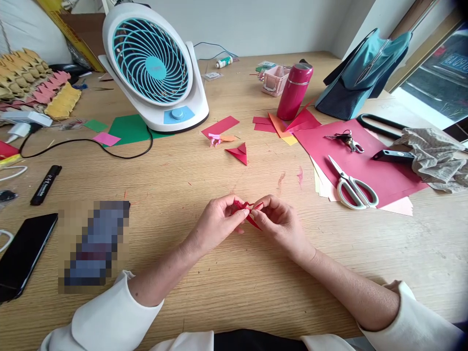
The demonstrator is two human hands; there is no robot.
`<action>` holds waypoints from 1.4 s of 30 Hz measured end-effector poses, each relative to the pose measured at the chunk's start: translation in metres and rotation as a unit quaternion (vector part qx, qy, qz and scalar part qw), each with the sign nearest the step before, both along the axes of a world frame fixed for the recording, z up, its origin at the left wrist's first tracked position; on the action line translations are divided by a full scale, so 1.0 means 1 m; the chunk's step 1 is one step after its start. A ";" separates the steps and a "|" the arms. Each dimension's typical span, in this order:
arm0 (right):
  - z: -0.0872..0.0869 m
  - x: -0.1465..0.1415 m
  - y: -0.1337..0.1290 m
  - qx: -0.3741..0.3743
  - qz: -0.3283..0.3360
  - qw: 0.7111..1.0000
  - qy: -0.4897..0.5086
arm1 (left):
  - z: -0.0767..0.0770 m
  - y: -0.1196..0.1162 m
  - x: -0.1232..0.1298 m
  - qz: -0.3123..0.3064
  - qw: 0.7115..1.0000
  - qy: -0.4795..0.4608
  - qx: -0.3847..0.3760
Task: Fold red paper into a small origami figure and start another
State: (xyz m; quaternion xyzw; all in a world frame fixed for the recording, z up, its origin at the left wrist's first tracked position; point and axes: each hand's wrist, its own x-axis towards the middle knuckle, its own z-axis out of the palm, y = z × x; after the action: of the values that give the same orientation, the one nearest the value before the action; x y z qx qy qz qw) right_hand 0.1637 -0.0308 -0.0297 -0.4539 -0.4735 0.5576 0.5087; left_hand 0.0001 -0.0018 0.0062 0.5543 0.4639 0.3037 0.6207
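Note:
Near the middle of the wooden table, my left hand [221, 219] and my right hand [283, 223] meet around a small folded piece of red paper [253, 222]. Both hands pinch it between thumb and fingers, the left at its left side and the right at its right side. My fingertips cover part of the paper. Beyond the hands lies a folded red paper triangle [239, 153], with a small pink piece [214, 140] and a red strip [220, 126] behind it.
White scissors [354, 191] and keys [347, 140] rest on red sheets [383, 168] at the right. A fan [157, 73], a red flask [294, 91] and a teal bag [361, 73] stand behind. Phones [25, 256] and a black marker [46, 185] lie left.

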 end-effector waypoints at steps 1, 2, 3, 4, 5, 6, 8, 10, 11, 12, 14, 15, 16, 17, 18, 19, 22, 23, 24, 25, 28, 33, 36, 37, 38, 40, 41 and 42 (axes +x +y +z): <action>0.000 -0.001 0.001 -0.011 -0.003 1.000 0.018 | -0.001 0.000 0.000 -0.004 1.000 0.004 0.003; 0.001 -0.001 0.001 -0.021 -0.006 0.999 0.033 | -0.002 0.000 0.000 -0.008 1.000 0.006 0.004; 0.002 -0.002 0.002 -0.030 -0.008 0.999 0.044 | -0.003 -0.001 -0.001 -0.012 1.000 0.009 0.006; 0.002 -0.002 0.002 -0.037 -0.010 0.998 0.053 | -0.004 -0.001 0.000 -0.014 1.000 0.012 0.009; 0.003 -0.002 0.002 -0.043 -0.011 0.997 0.060 | -0.005 -0.002 0.000 -0.015 1.000 0.015 0.015; 0.003 -0.002 0.002 -0.047 -0.010 0.997 0.064 | -0.006 -0.003 0.000 -0.015 0.999 0.019 0.021; 0.004 -0.002 0.002 -0.050 -0.009 0.996 0.068 | -0.007 -0.004 0.001 -0.017 0.999 0.032 0.038; 0.003 -0.002 0.002 -0.046 -0.010 0.996 0.070 | -0.007 -0.005 0.001 -0.020 0.997 0.050 0.062; 0.003 -0.002 0.002 -0.042 -0.013 0.997 0.071 | -0.007 -0.005 0.001 -0.022 0.995 0.060 0.076; 0.002 -0.002 0.002 -0.037 -0.017 0.997 0.071 | -0.008 -0.004 0.001 -0.021 0.993 0.071 0.092; 0.002 -0.002 0.003 -0.029 -0.022 0.997 0.068 | -0.009 -0.004 0.000 -0.018 0.989 0.088 0.119; 0.001 -0.002 0.003 -0.028 -0.020 0.997 0.066 | -0.010 -0.003 0.000 -0.016 0.987 0.094 0.129; 0.001 -0.001 0.003 -0.031 -0.016 0.997 0.066 | -0.011 -0.003 -0.001 -0.013 0.986 0.098 0.137; 0.001 -0.001 0.004 -0.036 -0.010 0.997 0.067 | -0.012 -0.002 -0.002 -0.011 0.984 0.102 0.144; 0.001 0.000 0.004 -0.042 -0.004 0.997 0.069 | -0.013 -0.002 -0.003 -0.010 0.983 0.104 0.151; 0.001 0.001 0.004 -0.047 0.001 0.996 0.070 | -0.013 -0.002 -0.003 -0.009 0.982 0.106 0.157; 0.001 0.002 0.005 -0.049 -0.001 0.997 0.054 | -0.014 -0.001 -0.004 -0.011 0.981 0.106 0.161; 0.000 0.002 0.005 -0.046 -0.004 0.998 0.044 | -0.013 -0.001 -0.004 -0.011 0.983 0.100 0.151; 0.000 0.002 0.004 -0.041 -0.007 0.998 0.036 | -0.012 -0.001 -0.004 -0.012 0.987 0.092 0.133; 0.000 0.002 0.004 -0.036 -0.009 0.999 0.030 | -0.012 0.000 -0.003 -0.012 0.991 0.083 0.107; -0.001 0.001 0.003 -0.024 -0.010 0.999 0.028 | -0.010 0.001 -0.003 -0.014 0.997 0.066 0.041; -0.002 0.001 0.000 -0.008 -0.010 1.000 0.008 | -0.009 0.001 -0.002 -0.007 0.989 0.097 0.112; 0.000 0.001 -0.001 -0.008 -0.003 1.000 0.010 | -0.008 0.001 -0.002 -0.004 0.980 0.125 0.158; 0.000 0.001 -0.002 -0.011 -0.001 1.000 0.014 | -0.007 0.000 -0.002 -0.005 0.977 0.132 0.169; 0.000 0.001 -0.002 -0.014 0.001 1.000 0.019 | -0.007 0.000 -0.002 -0.008 0.974 0.137 0.179; 0.001 0.001 -0.002 -0.022 0.003 0.999 0.025 | -0.007 0.000 -0.002 -0.014 0.969 0.148 0.197; 0.001 0.001 -0.002 -0.024 0.005 0.999 0.025 | -0.007 0.000 -0.002 -0.018 0.966 0.153 0.206; 0.001 0.001 -0.002 -0.025 0.006 0.999 0.021 | -0.007 0.000 -0.002 -0.021 0.964 0.158 0.213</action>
State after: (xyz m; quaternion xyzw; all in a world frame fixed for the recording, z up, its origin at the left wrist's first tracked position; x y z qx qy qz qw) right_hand 0.1642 -0.0328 -0.0282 -0.4518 -0.4520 0.5815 0.5034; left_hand -0.0019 -0.0016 -0.0010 0.7245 0.4685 0.2908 0.4136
